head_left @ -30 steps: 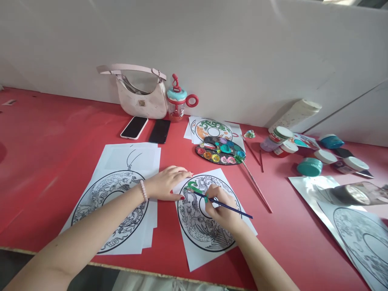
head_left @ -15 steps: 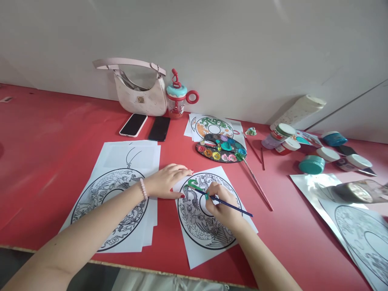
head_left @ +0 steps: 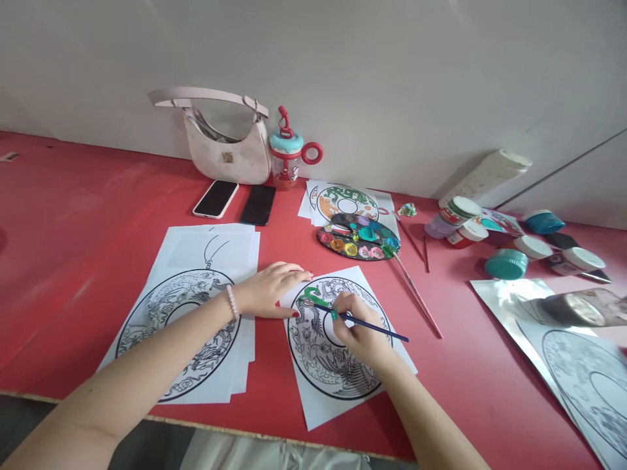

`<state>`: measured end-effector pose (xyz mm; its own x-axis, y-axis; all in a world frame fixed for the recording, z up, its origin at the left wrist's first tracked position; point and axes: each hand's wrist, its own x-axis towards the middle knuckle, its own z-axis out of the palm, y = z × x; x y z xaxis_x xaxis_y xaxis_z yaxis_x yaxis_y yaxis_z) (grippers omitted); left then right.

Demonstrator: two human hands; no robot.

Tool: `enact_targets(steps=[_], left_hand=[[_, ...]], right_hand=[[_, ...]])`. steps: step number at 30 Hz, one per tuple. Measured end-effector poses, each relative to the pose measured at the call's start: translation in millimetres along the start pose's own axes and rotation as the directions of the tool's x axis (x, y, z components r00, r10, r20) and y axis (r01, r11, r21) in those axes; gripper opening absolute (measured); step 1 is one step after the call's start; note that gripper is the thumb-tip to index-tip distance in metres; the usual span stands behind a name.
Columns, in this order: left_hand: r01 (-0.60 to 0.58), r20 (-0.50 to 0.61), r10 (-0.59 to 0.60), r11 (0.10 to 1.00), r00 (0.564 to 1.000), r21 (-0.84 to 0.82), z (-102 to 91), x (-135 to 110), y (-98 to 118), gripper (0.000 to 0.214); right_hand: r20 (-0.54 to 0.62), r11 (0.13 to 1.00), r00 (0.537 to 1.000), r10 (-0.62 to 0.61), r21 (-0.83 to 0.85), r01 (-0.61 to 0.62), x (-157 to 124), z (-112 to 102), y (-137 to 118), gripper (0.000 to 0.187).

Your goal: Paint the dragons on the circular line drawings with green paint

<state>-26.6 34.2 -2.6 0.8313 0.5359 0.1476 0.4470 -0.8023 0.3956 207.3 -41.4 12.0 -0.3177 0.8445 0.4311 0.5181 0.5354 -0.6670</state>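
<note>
My right hand [head_left: 361, 324] grips a dark blue paintbrush [head_left: 375, 326], its tip on the dragon of a printed drawing [head_left: 323, 408]. Part of that dragon's body is green; the rest of the round dragon-and-phoenix design is black line on white. With fingers stretched out, my left hand [head_left: 274, 290] lies flat at the sheet's upper left edge. Under my left forearm is a stack of similar uncoloured sheets [head_left: 238, 382]. Beyond the drawing sits a black paint palette [head_left: 337, 253] with wells of several colours. A second, pink-handled brush [head_left: 418, 297] leans on its right end.
At the back stand a pale handbag [head_left: 230, 160] and a cup with a straw [head_left: 287, 160]. Two phones [head_left: 215, 198] lie before them. A partly coloured sheet [head_left: 385, 202] is behind the palette. Several paint jars [head_left: 507, 264] and a tipped bottle [head_left: 573, 310] are at the right.
The brush tip has shifted very slightly over the green part of the dragon. My left hand stays in place, and the whole view has moved a little.
</note>
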Motion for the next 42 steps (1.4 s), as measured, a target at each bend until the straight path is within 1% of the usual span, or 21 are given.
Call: enact_targets(steps=[4,7,12,20,24,31,39,42], left_hand=[[-0.002,-0.007,0.002,1.000,1.000,-0.002,0.1,-0.2,-0.4,0.077],[0.001,-0.009,-0.001,1.000,1.000,-0.003,-0.8,-0.5,0.0,0.077],[-0.009,-0.006,0.009,1.000,1.000,-0.006,-2.0,-0.8,0.3,0.076],[-0.005,-0.004,0.005,1.000,1.000,0.007,-0.6,-0.6,-1.4,0.078],[-0.002,0.002,0.002,1.000,1.000,0.009,-1.2,0.4,-1.3,0.076],[-0.031,-0.019,0.032,0.999,0.999,0.023,-4.4,3.2,0.5,0.074],[-0.043,-0.025,0.044,0.998,0.999,0.038,-5.3,3.9,1.3,0.072],[-0.043,-0.019,0.044,0.998,0.999,0.042,-5.7,4.1,1.3,0.073]], right_hand=[[0.036,0.999,0.999,-0.027,0.033,0.025,-0.7,-0.4,0.7,0.022],[-0.009,0.998,0.999,-0.034,0.046,0.034,-0.1,-2.2,-0.5,0.023],[-0.077,0.999,0.997,0.013,0.052,-0.009,1.3,-5.4,-1.2,0.023],[-0.124,0.999,0.992,-0.003,0.036,0.007,2.1,-5.3,3.3,0.024],[-0.114,0.999,0.993,-0.023,0.033,0.027,5.4,-4.8,5.3,0.024],[-0.079,0.998,0.996,-0.035,0.057,0.039,8.6,-6.5,4.1,0.024],[-0.041,0.993,0.998,-0.046,0.110,0.051,6.7,-5.4,2.5,0.023],[-0.053,0.987,0.997,-0.062,0.146,0.069,6.9,-6.0,2.4,0.025]])
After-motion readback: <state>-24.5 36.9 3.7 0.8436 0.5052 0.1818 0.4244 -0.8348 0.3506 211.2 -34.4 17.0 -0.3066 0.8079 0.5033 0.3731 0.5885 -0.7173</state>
